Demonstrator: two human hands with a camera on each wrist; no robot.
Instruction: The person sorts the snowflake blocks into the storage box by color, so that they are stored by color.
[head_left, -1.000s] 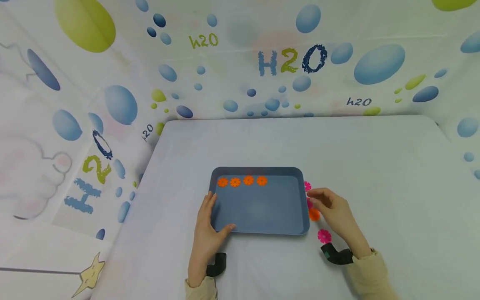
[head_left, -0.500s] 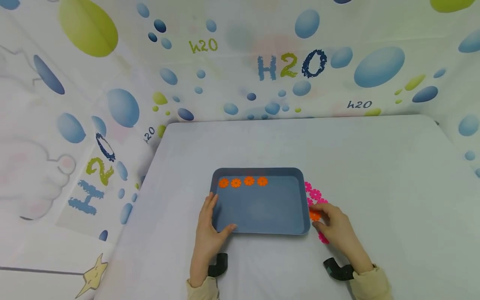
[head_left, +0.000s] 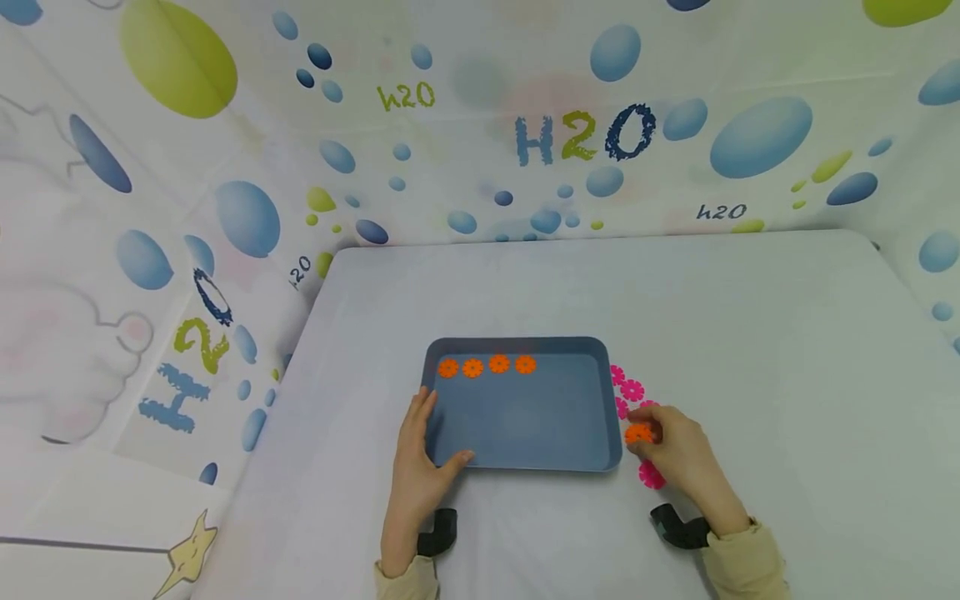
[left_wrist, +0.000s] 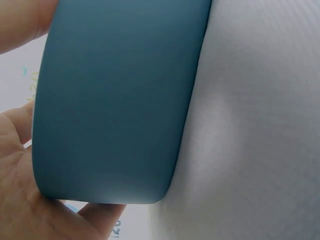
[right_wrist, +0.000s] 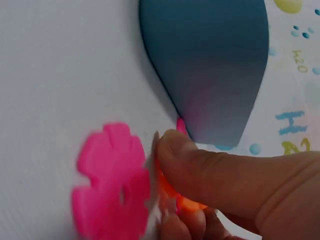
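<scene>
In the head view, my left hand (head_left: 422, 471) rests at the near left corner of a grey-blue tray (head_left: 525, 421). Its extended fingers lie along the left side, and the thumb reaches over the front rim. Several orange flower-shaped pieces (head_left: 472, 367) form a row along the tray's back wall. Just right of the tray, my right hand (head_left: 684, 450) pinches another orange flower-shaped piece (head_left: 639, 433) between thumb and fingers. The right wrist view has this orange piece (right_wrist: 192, 204) partly hidden by the thumb. A pink flower-shaped piece (right_wrist: 112, 185) lies close by there.
Several pink flower-shaped pieces (head_left: 632, 390) lie against the tray's right side, some partly covered by my right hand. One more pink piece (head_left: 651, 475) sits nearer the front. A white cloth (head_left: 787, 350) covers the table, with a printed curtain (head_left: 480, 125) behind it.
My right hand has come down and nearer from beside the pink pieces and taken hold of the orange piece, drawing it slightly right. The left hand stays at the tray's corner.
</scene>
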